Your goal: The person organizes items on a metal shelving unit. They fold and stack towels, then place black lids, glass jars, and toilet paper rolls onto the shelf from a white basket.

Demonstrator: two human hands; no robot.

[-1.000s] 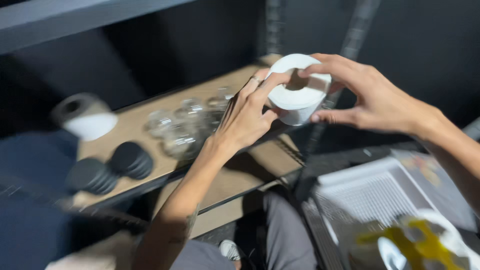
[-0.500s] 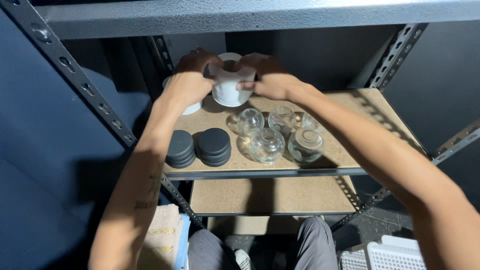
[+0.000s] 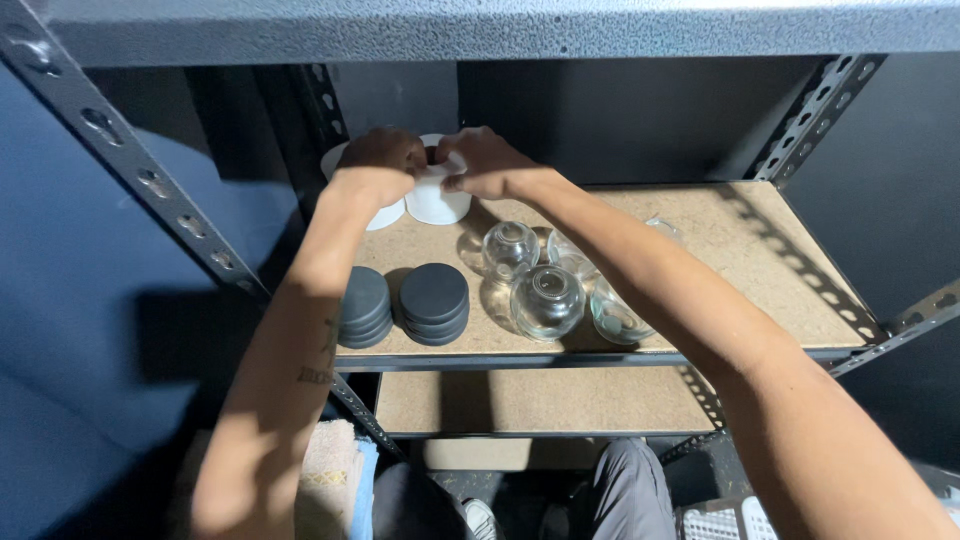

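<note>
Your left hand [image 3: 385, 155] and right hand [image 3: 480, 162] meet, pinching the white cup [image 3: 437, 200] steady at the shelf board's [image 3: 760, 260] eleven o'clock, beside another white cup [image 3: 375, 212], behind the dark discs [image 3: 432, 300].

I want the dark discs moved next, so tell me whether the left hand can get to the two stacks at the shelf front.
Probably yes. The left hand is on the white cup at the back, and the dark disc stacks sit in front beneath its forearm, nothing covering them.
</note>
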